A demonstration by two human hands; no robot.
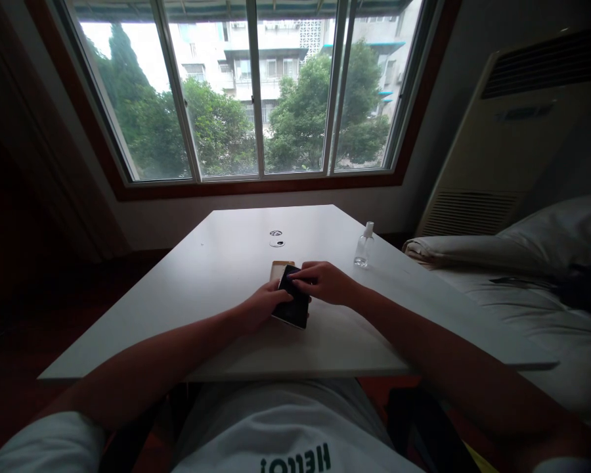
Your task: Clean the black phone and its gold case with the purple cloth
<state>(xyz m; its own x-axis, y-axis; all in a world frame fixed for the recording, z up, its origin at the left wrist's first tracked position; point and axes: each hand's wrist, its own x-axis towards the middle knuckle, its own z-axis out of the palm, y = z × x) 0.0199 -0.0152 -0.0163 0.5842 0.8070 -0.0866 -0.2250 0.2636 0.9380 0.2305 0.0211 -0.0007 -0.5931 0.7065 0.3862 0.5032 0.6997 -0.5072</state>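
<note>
A black smartphone (294, 314) with a pale edge is tilted over the near middle of the white table. My left hand (263, 305) grips it from the left side, thumb over the front. From the right, my right hand (328, 282) has its fingers closed together against the upper part of the dark screen. Something small and dark may be under those fingertips, but I cannot make it out. Just behind the phone lies a flat, pale thing with a gold edge (276, 268), partly covered by the phone and my left hand.
A clear spray bottle (362, 248) stands upright on the white table (201, 282), right of my hands. Farther back is a round cable-hole cover (276, 243). Bedding (512, 309) lies to the right, beside a tall air conditioner (492, 151). A window (261, 174) is ahead.
</note>
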